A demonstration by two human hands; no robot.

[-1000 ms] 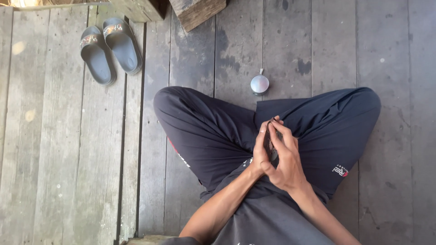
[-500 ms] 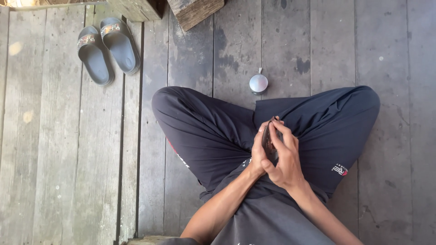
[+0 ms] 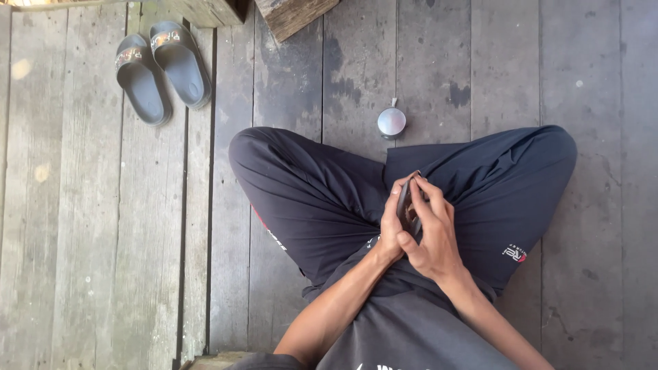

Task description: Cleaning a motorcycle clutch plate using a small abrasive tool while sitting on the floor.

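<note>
Weathered grey plank floor (image 3: 89,226), rough grain, dark gaps between boards, some dark stains. Person sits cross-legged on it in dark smooth-fabric trousers (image 3: 308,192) and a dark grey shirt.

Landmark: small round metal lid-like disc (image 3: 391,122), shiny, flat-topped, a small tab at its upper edge. It sits on the planks just beyond the crossed legs, apart from both hands.

Below the disc, over the lap, both hands meet. Left hand (image 3: 392,223) stands edge-up, fingers curled round a thin, flat, dark object (image 3: 405,200). Only a narrow strip of it shows between the hands, so material and kind cannot be told. Right hand (image 3: 432,236) is closed over it from the other side, fingers bent, fingertips lying along its upper edge, thumb tucked at the lower part. Both hands are partly closed and grip the object, pressed close together. Forearms are bare and run up from the bottom edge, converging at the wrists.

Far left of the disc and a little above: pair of grey rubbery slide sandals (image 3: 161,68), smooth moulded soles, patterned straps, side by side. Above-left of the disc, a rough timber block end (image 3: 295,14).
</note>
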